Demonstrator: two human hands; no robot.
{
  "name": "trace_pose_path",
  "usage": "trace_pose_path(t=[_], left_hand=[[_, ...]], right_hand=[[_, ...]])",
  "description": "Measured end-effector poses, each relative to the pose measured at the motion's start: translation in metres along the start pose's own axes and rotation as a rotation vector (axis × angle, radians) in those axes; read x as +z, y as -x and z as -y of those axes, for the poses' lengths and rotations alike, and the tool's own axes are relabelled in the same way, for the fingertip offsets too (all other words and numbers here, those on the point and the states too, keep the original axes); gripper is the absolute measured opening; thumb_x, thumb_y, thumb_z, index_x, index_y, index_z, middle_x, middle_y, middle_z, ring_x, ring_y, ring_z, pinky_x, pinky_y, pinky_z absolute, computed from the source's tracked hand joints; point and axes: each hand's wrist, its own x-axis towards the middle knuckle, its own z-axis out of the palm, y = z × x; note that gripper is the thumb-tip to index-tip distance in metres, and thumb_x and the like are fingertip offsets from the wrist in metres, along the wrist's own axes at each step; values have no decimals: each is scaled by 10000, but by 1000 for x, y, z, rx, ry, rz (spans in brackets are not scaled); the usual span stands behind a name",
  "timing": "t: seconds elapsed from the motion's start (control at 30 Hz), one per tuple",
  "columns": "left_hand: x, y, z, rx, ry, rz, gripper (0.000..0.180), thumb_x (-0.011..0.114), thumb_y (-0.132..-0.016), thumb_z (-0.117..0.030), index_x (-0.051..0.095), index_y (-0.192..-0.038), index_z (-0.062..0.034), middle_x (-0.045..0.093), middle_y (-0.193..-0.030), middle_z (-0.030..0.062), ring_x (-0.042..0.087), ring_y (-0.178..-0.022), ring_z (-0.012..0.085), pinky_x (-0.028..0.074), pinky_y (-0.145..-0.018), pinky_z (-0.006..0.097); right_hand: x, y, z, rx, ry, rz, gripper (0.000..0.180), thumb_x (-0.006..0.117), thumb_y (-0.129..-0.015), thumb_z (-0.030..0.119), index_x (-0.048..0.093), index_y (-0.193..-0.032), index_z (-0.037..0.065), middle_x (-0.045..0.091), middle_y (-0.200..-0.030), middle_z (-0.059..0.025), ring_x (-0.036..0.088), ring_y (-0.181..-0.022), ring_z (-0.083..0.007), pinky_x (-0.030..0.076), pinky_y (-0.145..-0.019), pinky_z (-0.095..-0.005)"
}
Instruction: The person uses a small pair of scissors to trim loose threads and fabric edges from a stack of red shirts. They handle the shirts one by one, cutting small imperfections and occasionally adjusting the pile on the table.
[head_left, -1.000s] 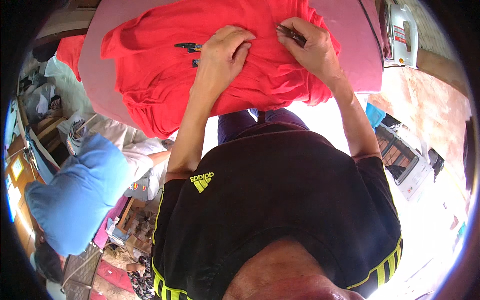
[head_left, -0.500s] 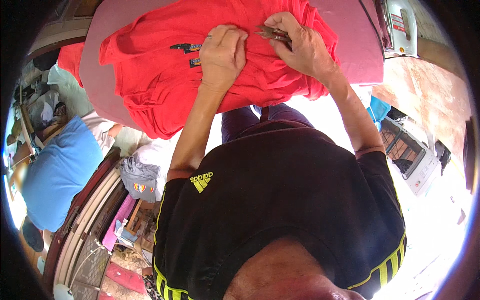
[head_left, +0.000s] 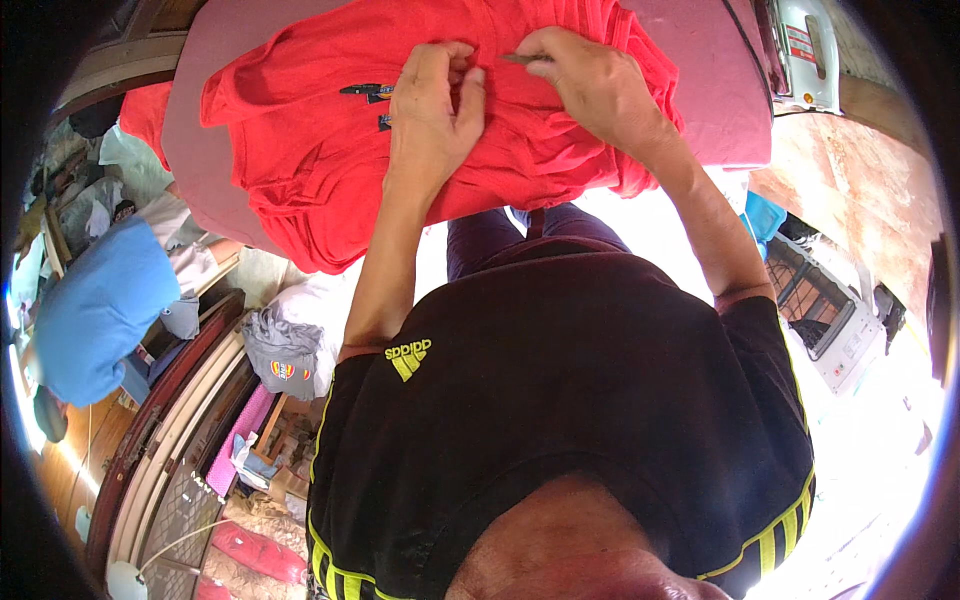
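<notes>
Red garments (head_left: 330, 190) lie spread and bunched over the pink-covered table (head_left: 715, 100), with dark labels (head_left: 378, 92) showing just left of my left hand. My left hand (head_left: 430, 110) is over the red cloth, fingers bent and thumb held apart, with nothing visible between them. To its right, my right hand (head_left: 595, 85) is closed round small metal thread snips (head_left: 522, 59). Only their narrow tip sticks out, pointing toward my left hand; the palm and fingers hide the rest.
At the left a person in a blue shirt (head_left: 105, 310) bends beside a dark red wooden frame (head_left: 190, 400). A grey printed garment (head_left: 283, 350) hangs below the table's left side. A white machine (head_left: 808, 60) stands at the table's right end.
My left thumb has moved away from the fingers, opening that hand. My right hand has turned, covering more of the thread snips. The person in blue has shifted at the left.
</notes>
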Motion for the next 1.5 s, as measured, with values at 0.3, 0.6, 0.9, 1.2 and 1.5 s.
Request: trace_pose_path(t=[0.3, 0.6, 0.9, 1.2, 1.5], left_hand=[[-6, -4, -4, -255, 109, 144, 184, 697, -876, -69, 641, -1032, 11, 676, -866, 104, 624, -730, 181, 485, -689, 296], [-18, -14, -9, -336, 588, 92, 149, 650, -940, -22, 690, -1082, -2, 681, -850, -14, 566, -758, 49, 457, -713, 207], [-26, -30, -16, -253, 552, 57, 153, 646, -951, -44, 687, -1092, -3, 676, -807, -30, 544, -739, 33, 451, -709, 205], [-42, -48, 8, -398, 826, 326, 188, 623, -956, -57, 674, -1117, 24, 715, -977, 33, 649, -918, 93, 498, -860, 240], [-37, -53, 13, -333, 751, 367, 205, 651, -950, -40, 657, -1141, 33, 694, -1030, 32, 627, -964, 88, 493, -871, 238]], right_hand=[[-10, 4, 9, 146, -368, -49, 291, 758, -860, 116, 622, -1109, 51, 719, -985, -90, 733, -916, -189, 596, -775, -314], [6, -14, 19, -18, -387, -208, 318, 806, -803, 135, 693, -1097, 87, 714, -1024, -56, 735, -864, -191, 613, -752, -305], [-3, -33, 29, -45, -448, -216, 297, 760, -808, 16, 702, -1095, 68, 711, -1008, -78, 729, -854, -215, 606, -749, -312], [-17, -47, 27, -243, -112, -152, 344, 731, -738, -53, 706, -1067, 43, 723, -961, -89, 722, -812, -201, 574, -677, -307], [0, -61, 29, 67, -370, -149, 66, 641, -923, 18, 613, -982, 28, 584, -774, -14, 546, -676, -96, 464, -623, -253]])
